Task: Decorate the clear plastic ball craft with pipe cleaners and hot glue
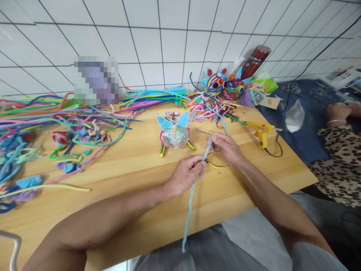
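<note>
A light blue pipe cleaner (190, 207) runs through both my hands, its lower end hanging past the table's front edge. My left hand (188, 171) is closed in a pinch on it near the middle. Higher up, my right hand (224, 147) pinches the same pipe cleaner, and its upper end sticks out beyond the fingers. Just behind my hands stands a clear round craft figure (175, 136) with blue ears and yellow-and-dark legs. Scissors (207, 132) lie by my right hand, partly hidden. Yellow-handled pliers or cutters (216, 165) rest beneath my hands, mostly covered.
Pipe cleaners (158, 96) in many colours pile along the wall and the left side. Several finished figures (214, 83) and a red thermos (256, 60) stand at the back right. A yellow glue gun (262, 133) with a cord lies right. Another person's patterned sleeve (338, 150) shows far right.
</note>
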A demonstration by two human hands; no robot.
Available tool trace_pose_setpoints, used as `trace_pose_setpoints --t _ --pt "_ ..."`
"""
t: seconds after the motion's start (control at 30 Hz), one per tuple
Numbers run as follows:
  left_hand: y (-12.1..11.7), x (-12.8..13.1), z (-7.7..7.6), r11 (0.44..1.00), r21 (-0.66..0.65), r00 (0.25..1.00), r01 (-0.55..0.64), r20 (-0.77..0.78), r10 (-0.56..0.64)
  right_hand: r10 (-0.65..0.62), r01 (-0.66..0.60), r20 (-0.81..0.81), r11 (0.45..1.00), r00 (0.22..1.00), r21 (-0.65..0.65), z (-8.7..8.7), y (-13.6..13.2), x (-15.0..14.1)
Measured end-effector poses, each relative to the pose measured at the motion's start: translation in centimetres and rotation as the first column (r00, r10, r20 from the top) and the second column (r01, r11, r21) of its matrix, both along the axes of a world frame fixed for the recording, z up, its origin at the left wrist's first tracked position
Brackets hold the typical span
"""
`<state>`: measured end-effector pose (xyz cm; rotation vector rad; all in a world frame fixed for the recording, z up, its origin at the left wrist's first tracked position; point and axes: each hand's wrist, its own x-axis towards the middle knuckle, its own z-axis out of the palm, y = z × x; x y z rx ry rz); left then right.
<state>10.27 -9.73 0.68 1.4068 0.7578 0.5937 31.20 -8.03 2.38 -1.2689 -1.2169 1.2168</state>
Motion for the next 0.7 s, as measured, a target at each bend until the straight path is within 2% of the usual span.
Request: trace_pose_setpoints --t 0.1,0.27,0.7 --pt "-0.03 -0.13 0.04 0.999 0.045 1.000 0.013 -0.017 -0.012 -0.001 0.001 -0.006 0.999 1.000 -0.037 0.04 0.07 0.03" --pt "0.12 -0.28 0.06 0.991 0.130 0.999 0.005 -0.033 0.000 -0.005 -0.008 -0.119 0.994 0.993 -0.105 0.03 0.20 0.11" --pt "0.15 -0.16 -0.28 0.994 0.100 0.998 -0.043 -0.040 0.047 0.016 -0.024 -0.101 0.996 0.995 -0.083 -0.59 0.06 0.61"
